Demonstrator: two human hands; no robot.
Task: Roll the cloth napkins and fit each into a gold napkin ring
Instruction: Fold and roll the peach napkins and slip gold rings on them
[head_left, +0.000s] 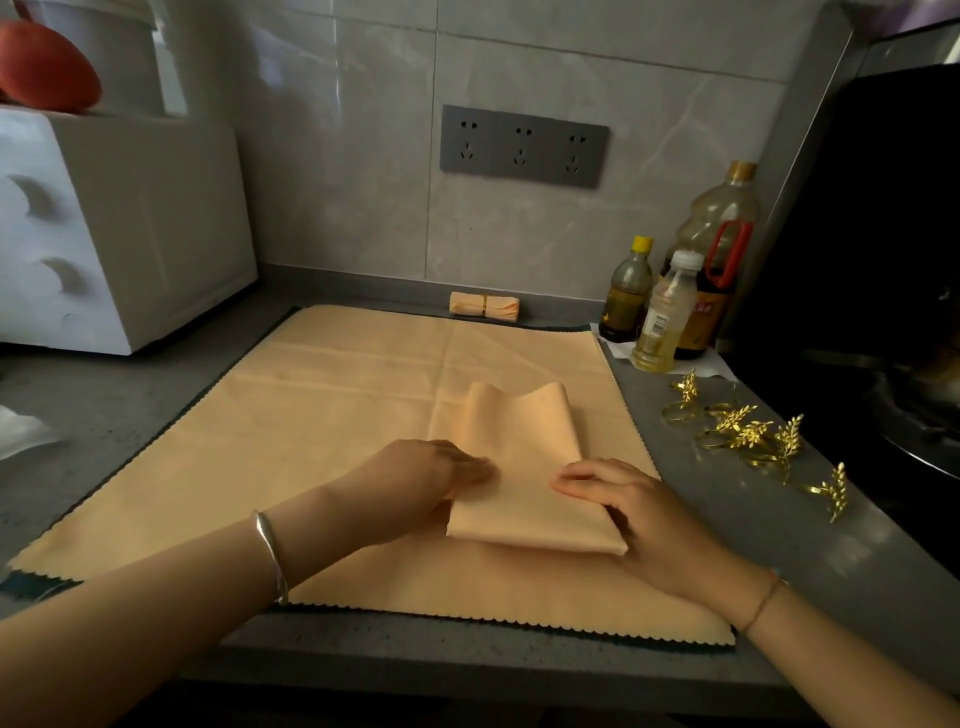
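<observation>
A folded peach cloth napkin (524, 467) lies on a larger peach cloth (322, 431) spread flat over the grey counter. My left hand (421, 480) holds the folded napkin's left edge with curled fingers. My right hand (623, 504) grips its right side, fingers bent over the top. Several gold leaf-shaped napkin rings (748, 434) lie loose on the counter to the right. A rolled napkin in a gold ring (484, 307) rests against the back wall.
Three bottles (670, 306) of oil and sauce stand at the back right. A white drawer unit (114, 228) stands on the left with a red object (47, 67) on top. A dark stove with a pan (914, 405) is at the far right. A socket panel (522, 145) is on the wall.
</observation>
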